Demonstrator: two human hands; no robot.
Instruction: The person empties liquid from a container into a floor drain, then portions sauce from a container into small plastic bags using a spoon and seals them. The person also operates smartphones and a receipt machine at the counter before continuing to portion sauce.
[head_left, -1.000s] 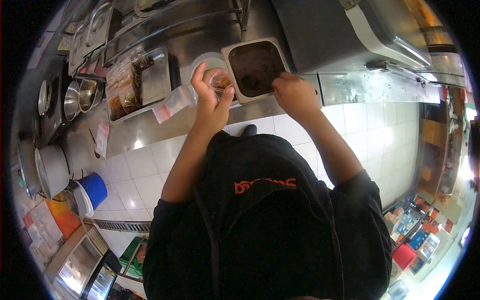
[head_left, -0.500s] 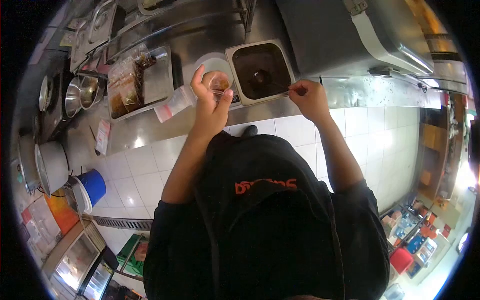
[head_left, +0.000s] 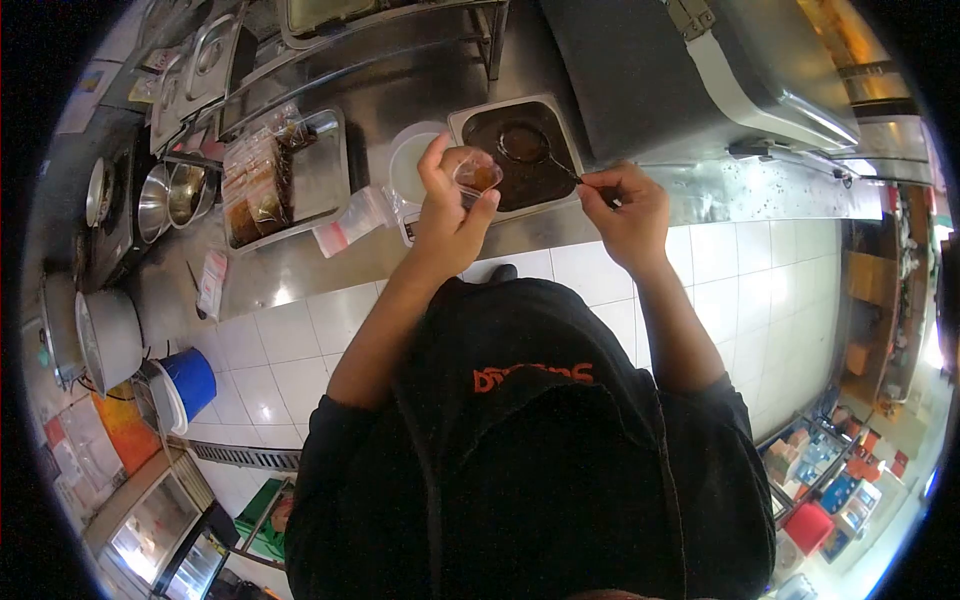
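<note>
My left hand point(head_left: 447, 215) holds a small clear plastic bag point(head_left: 477, 177) with something orange-brown in it, close to the left rim of a deep metal pan point(head_left: 572, 110). Dark brown sauce point(head_left: 520, 185) lies in that pan. The thin handle of a ladle point(head_left: 527, 145) is pinched in my right hand point(head_left: 630, 205) at the pan's right side. Its round bowl is over the sauce; whether it touches the surface I cannot tell. Beneath my left hand, partly covered, is a white round bowl point(head_left: 403, 165), apparently on a small scale point(head_left: 408, 230).
A metal tray point(head_left: 322, 165) with several filled bags point(head_left: 258, 180) stands on the left. Nearer me lies a pack of clear bags point(head_left: 355, 220). A large grey box point(head_left: 650, 90) borders the pan on the right. A blue bucket point(head_left: 188, 383) stands at lower left.
My left hand has moved right with the bag, toward the pan. The ladle's bowl has risen into clear view, and my right hand has shifted slightly.
</note>
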